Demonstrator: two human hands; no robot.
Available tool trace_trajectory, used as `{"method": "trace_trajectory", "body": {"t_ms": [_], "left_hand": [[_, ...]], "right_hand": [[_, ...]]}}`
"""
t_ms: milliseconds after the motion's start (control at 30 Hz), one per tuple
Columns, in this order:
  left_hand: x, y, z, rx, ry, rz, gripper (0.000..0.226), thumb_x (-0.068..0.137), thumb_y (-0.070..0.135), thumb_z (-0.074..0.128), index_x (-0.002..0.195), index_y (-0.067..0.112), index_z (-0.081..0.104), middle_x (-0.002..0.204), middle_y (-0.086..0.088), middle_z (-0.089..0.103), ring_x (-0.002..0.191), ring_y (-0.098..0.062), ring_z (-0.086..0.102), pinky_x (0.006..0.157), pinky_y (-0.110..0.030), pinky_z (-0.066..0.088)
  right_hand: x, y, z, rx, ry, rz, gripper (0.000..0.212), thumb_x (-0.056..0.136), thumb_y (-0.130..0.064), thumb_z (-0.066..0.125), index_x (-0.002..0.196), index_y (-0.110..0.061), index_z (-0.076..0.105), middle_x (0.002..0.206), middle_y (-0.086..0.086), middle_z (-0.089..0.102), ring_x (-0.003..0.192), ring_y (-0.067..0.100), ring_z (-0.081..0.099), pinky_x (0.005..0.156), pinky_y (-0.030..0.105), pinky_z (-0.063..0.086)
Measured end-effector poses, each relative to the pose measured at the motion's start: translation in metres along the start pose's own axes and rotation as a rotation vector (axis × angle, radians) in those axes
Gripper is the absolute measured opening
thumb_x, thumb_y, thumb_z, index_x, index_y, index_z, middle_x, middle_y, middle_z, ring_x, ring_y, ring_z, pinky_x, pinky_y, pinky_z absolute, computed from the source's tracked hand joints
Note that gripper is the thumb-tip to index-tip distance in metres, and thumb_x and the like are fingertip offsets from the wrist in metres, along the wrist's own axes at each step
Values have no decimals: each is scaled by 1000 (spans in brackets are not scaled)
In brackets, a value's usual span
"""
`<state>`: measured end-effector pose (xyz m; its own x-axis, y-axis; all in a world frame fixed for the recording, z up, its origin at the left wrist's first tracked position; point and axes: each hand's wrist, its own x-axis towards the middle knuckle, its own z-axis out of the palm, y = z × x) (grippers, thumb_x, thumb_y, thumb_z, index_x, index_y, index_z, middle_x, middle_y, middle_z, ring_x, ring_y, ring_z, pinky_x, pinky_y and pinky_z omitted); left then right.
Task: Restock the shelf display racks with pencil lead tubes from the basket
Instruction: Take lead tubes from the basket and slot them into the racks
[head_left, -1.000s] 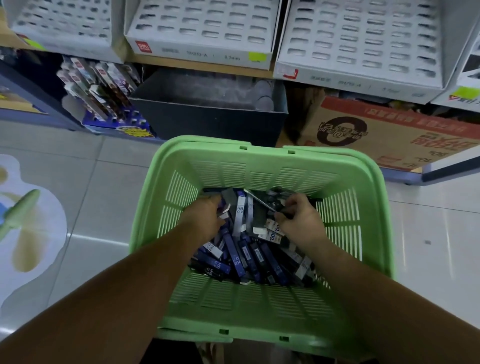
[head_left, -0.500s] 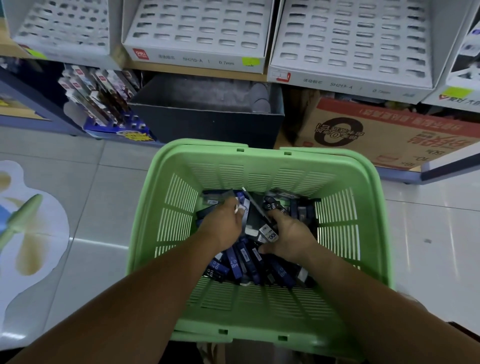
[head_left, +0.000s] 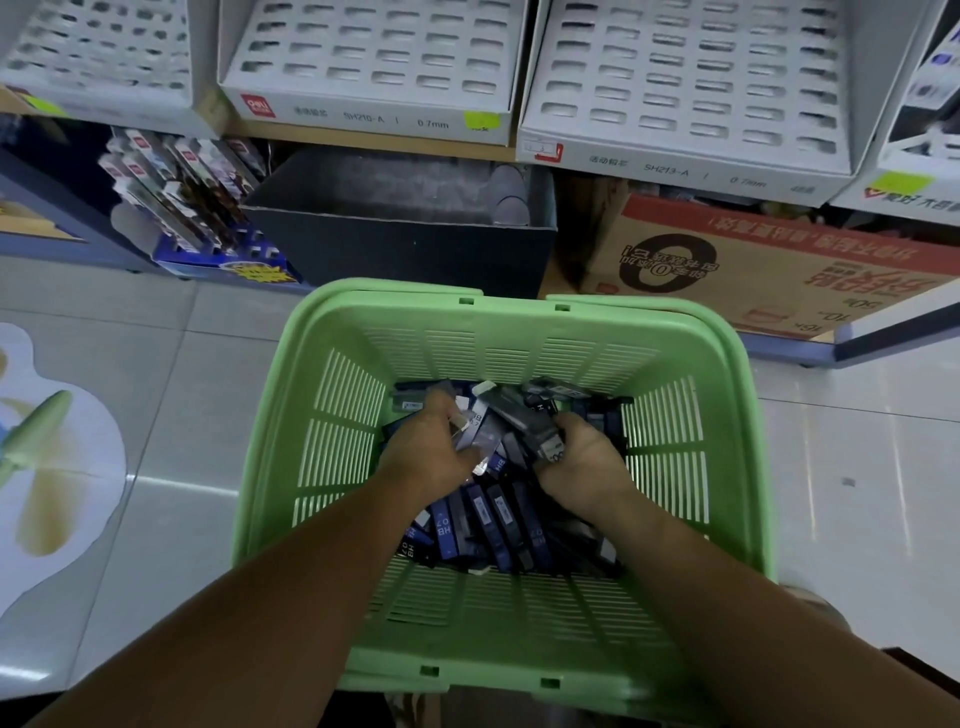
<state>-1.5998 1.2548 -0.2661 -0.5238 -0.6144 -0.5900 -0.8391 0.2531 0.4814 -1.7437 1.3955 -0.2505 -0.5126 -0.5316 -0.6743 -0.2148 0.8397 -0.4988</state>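
Observation:
A green slotted basket (head_left: 332, 436) stands on the floor in front of me, its bottom covered by a heap of dark blue and black pencil lead tubes (head_left: 493, 519). Both my hands are down inside it. My left hand (head_left: 428, 449) curls its fingers round several tubes at the heap's left. My right hand (head_left: 584, 460) grips a bunch of tubes at the right, their ends sticking up past its fingers. Above, white display racks (head_left: 374, 57) with rows of slots sit on the shelf, and a second rack (head_left: 691, 83) is to the right.
Under the shelf stand a dark open box (head_left: 400, 228), a brown carton with red print (head_left: 763, 265) and a blue display of packaged pens (head_left: 182, 197). Light tiled floor (head_left: 156, 415) surrounds the basket, with a floor sticker (head_left: 47, 457) at the left.
My hands have drawn closer together over the heap and closed round bunches of tubes. The view has tilted slightly, so the basket sits a little lower in frame.

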Motion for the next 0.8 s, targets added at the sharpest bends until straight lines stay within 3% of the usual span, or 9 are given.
{"method": "trace_trajectory", "body": {"t_ms": [100, 200, 300, 367, 500, 567, 633, 700, 800], "left_hand": [[-1, -4, -2, -134, 9, -88, 58, 80, 36, 88, 114, 23, 43, 93, 9, 58, 79, -10, 59, 66, -27, 45], [-2, -5, 1, -175, -1, -115, 44, 85, 33, 83, 108, 23, 48, 92, 11, 59, 75, -2, 53, 71, -26, 49], [-5, -3, 4, -85, 13, -103, 48, 82, 52, 81, 108, 27, 49, 95, 12, 62, 82, -12, 59, 73, -28, 51], [-4, 0, 6, 24, 23, -98, 66, 71, 67, 82, 110, 27, 48, 98, 12, 61, 89, -16, 63, 74, -30, 54], [2, 9, 11, 190, 14, -90, 85, 62, 71, 82, 122, 22, 46, 115, 2, 65, 98, -25, 67, 78, -41, 60], [3, 13, 9, 166, 7, -94, 74, 71, 62, 82, 120, 19, 48, 108, 0, 67, 92, -24, 67, 76, -41, 61], [5, 12, 6, 79, -19, -94, 51, 78, 49, 82, 109, 18, 55, 99, 2, 68, 85, -21, 67, 77, -40, 61], [6, 9, 4, 33, -91, -95, 39, 81, 45, 81, 102, 19, 62, 95, 0, 69, 83, -20, 66, 78, -38, 60], [1, 8, -1, -37, -206, -127, 28, 85, 41, 78, 101, 22, 65, 98, -2, 71, 84, -18, 67, 73, -31, 56]], "right_hand": [[-1, -3, -2, 259, 35, 58, 31, 87, -12, 72, 111, -23, 56, 90, -2, 68, 79, 17, 66, 70, 31, 59], [-3, -11, -5, 465, 35, 80, 35, 85, -6, 74, 112, -19, 56, 84, 2, 66, 69, 16, 61, 50, 21, 48], [-5, -11, -8, 560, 62, 115, 36, 84, 4, 70, 112, -14, 57, 83, 6, 62, 66, 18, 57, 40, 17, 42], [-6, -10, -7, 594, 81, 141, 32, 85, 5, 68, 110, -11, 59, 84, 8, 62, 66, 19, 57, 43, 18, 44], [-2, -5, -3, 486, 89, 168, 25, 92, -19, 75, 109, -17, 57, 95, 5, 68, 79, 23, 66, 68, 34, 58], [0, -3, -3, 425, 89, 178, 36, 94, -26, 73, 122, -16, 54, 104, 7, 69, 85, 28, 70, 75, 41, 62], [-1, -2, -6, 455, 75, 207, 42, 97, -30, 69, 134, -16, 53, 108, 12, 71, 83, 32, 71, 70, 42, 63], [-5, -5, -9, 572, 14, 224, 30, 101, -31, 64, 128, -18, 58, 91, 14, 71, 68, 29, 66, 56, 35, 58], [-13, -14, -13, 675, -77, 214, 23, 103, -36, 59, 121, -21, 58, 78, 15, 66, 61, 28, 64, 58, 42, 59]]}}
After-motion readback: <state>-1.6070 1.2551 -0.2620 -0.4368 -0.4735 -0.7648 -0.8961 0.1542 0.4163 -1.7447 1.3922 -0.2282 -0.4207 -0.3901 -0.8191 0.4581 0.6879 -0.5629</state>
